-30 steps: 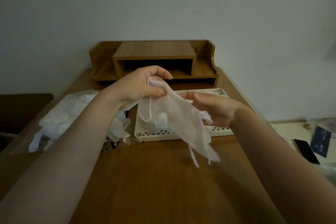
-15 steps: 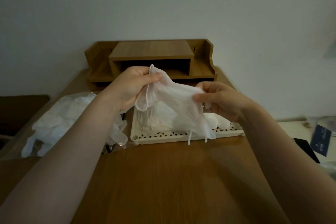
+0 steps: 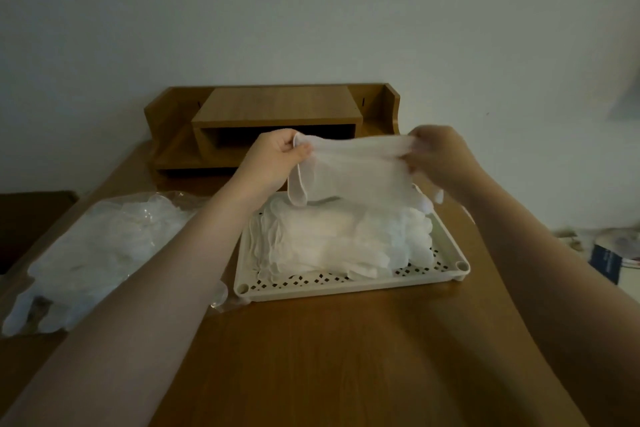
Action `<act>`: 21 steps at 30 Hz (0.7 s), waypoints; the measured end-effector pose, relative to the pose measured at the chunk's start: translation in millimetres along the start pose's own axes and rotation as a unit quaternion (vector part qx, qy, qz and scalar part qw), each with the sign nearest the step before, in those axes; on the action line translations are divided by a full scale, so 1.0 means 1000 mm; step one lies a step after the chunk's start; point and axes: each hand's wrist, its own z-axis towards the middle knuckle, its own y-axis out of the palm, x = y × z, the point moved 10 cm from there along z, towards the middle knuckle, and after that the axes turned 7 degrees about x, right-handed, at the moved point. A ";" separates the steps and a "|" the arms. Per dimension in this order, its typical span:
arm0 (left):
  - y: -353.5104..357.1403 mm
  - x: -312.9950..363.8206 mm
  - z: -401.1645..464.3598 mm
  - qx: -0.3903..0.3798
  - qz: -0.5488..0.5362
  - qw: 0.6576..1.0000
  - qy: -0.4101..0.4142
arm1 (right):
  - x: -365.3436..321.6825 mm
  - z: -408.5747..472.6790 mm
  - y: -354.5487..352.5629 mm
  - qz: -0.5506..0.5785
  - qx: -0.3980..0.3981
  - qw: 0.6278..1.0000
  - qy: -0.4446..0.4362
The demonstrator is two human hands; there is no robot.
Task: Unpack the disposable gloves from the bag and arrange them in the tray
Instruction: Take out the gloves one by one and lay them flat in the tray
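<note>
A thin translucent white glove (image 3: 353, 170) is stretched flat in the air between both hands, above the far part of the tray. My left hand (image 3: 273, 158) pinches its cuff end. My right hand (image 3: 438, 156) grips the finger end. Below it, the cream perforated tray (image 3: 346, 288) holds a flat stack of gloves (image 3: 343, 239). To the left lies the clear plastic bag (image 3: 104, 253) with more white gloves inside.
A wooden desk shelf (image 3: 273, 121) stands against the wall behind the tray. The wooden tabletop (image 3: 329, 357) stretches toward me. At the right, past the table edge, sit a dark blue box (image 3: 604, 263) and some clutter.
Both hands moved apart and forward, pulling the crumpled glove out flat and carrying it over the tray. The view has shifted closer to the tray.
</note>
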 end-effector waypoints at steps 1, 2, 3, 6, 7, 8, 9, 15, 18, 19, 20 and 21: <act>-0.001 0.004 0.005 0.012 0.017 1.000 0.022 | -0.008 0.006 -0.011 -0.029 0.053 0.997 -0.043; -0.002 0.008 0.007 0.024 0.036 0.998 0.043 | -0.015 0.007 -0.019 -0.048 0.088 0.991 -0.085; -0.003 0.012 0.007 0.030 0.055 0.996 0.066 | -0.018 0.006 -0.021 -0.053 0.100 0.987 -0.112; 0.009 0.004 -0.006 -0.032 0.128 0.986 0.106 | -0.018 -0.014 0.003 -0.084 0.027 0.977 -0.195; 0.016 -0.005 -0.013 -0.072 0.171 0.977 0.108 | -0.016 -0.024 0.018 -0.100 -0.018 0.968 -0.228; 0.021 -0.016 -0.020 -0.110 0.214 0.965 0.103 | -0.012 -0.035 0.032 -0.107 -0.069 0.961 -0.245; 0.024 -0.028 -0.025 -0.140 0.249 0.954 0.095 | -0.007 -0.045 0.045 -0.112 -0.120 0.955 -0.248; 0.019 -0.050 -0.048 -0.178 0.310 0.930 0.083 | 0.013 -0.089 0.092 -0.199 -0.292 0.917 -0.185; 0.022 -0.060 -0.055 -0.191 0.407 0.887 0.103 | 0.016 -0.099 0.089 -0.214 -0.329 0.912 -0.119; 0.023 -0.065 -0.057 -0.198 0.436 0.872 0.103 | 0.017 -0.103 0.087 -0.214 -0.339 0.910 -0.101; 0.023 -0.069 -0.060 -0.208 0.447 0.865 0.096 | 0.017 -0.104 0.084 -0.206 -0.338 0.915 -0.080; 0.023 -0.071 -0.063 -0.222 0.447 0.862 0.089 | 0.019 -0.102 0.082 -0.192 -0.325 0.924 -0.057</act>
